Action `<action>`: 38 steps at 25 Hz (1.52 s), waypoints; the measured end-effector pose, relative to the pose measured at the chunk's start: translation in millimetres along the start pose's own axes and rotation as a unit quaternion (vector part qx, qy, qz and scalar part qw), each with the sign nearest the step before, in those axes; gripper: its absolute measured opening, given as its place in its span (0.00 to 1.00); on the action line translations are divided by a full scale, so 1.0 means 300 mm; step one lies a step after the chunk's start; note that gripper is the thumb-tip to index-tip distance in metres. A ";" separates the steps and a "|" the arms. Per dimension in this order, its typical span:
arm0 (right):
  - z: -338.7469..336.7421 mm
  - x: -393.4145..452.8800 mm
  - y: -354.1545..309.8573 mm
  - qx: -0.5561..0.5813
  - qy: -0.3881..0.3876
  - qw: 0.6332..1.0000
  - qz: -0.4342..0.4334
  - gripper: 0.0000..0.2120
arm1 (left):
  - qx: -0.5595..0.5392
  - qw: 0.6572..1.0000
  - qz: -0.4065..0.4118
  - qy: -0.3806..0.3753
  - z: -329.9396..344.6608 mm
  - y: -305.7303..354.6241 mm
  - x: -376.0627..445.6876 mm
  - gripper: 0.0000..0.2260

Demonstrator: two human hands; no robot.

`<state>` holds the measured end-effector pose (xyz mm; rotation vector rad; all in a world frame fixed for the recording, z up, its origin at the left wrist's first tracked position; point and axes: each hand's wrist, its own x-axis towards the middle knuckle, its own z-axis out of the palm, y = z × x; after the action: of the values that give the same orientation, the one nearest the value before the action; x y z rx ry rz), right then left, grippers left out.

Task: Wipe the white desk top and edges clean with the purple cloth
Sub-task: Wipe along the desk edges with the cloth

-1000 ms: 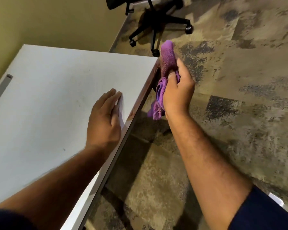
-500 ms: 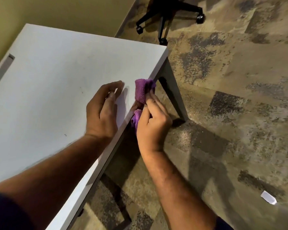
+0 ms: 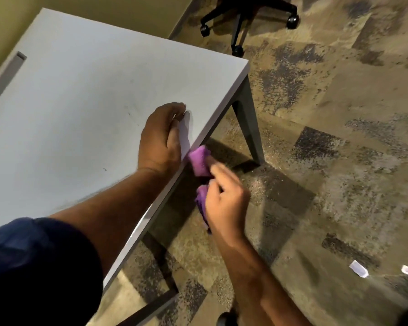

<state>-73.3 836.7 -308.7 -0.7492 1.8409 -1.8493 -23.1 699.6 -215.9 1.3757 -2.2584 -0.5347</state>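
Note:
The white desk (image 3: 85, 109) fills the left of the view, its right edge running diagonally down toward me. My left hand (image 3: 161, 137) rests palm down on the top beside that edge, fingers curled, holding nothing. My right hand (image 3: 224, 201) grips the purple cloth (image 3: 199, 161) and presses its bunched end against the desk's side edge, just below my left hand. Part of the cloth hangs under my right palm.
A grey desk leg (image 3: 247, 123) stands at the far right corner. A black office chair base (image 3: 240, 17) with castors sits on the patterned carpet behind the desk. Two small white scraps (image 3: 358, 268) lie on the floor at the right. A slot (image 3: 10, 67) cuts the desk's left side.
My right hand has slid the cloth along the desk's side edge from near the far corner toward me. The left hand has stayed on the top, fingers curling slightly.

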 end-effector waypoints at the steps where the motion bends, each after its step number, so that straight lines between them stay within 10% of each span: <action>1: -0.015 0.034 -0.012 0.092 0.021 0.988 0.123 0.16 | 0.030 1.000 0.002 0.002 -0.001 0.004 0.001 0.19; 5: -0.114 0.223 -0.029 0.581 -0.008 0.691 0.430 0.18 | 0.128 0.992 -0.019 0.011 0.012 0.005 0.018 0.21; 7: -0.188 0.300 -0.027 0.653 -0.062 0.632 0.413 0.24 | 0.121 0.990 -0.064 0.017 0.017 -0.016 0.027 0.24; 17: -0.301 0.745 -0.243 0.421 -0.141 0.797 0.410 0.24 | 0.161 0.959 -0.229 0.034 -0.005 0.009 0.085 0.29; 20: -0.275 0.919 -0.316 0.345 -0.180 0.828 0.404 0.38 | 0.160 0.958 -0.236 0.031 -0.012 0.007 0.097 0.28; 25: -0.172 1.105 -0.379 0.147 -0.281 0.894 0.316 0.15 | 0.160 0.952 -0.260 0.030 -0.018 0.005 0.095 0.28; 34: 0.124 1.117 -0.389 -0.108 -0.442 0.881 0.128 0.19 | 0.139 0.953 -0.268 0.031 -0.041 -0.053 0.131 0.27; 38: 0.170 1.169 -0.376 -0.141 -0.426 0.877 0.173 0.17 | 0.140 0.954 -0.264 0.025 -0.040 -0.037 0.128 0.27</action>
<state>-300.5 576.8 -170.0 -1.0327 1.4972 -0.8026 -24.1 659.2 -205.4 2.1320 -1.9682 -0.3414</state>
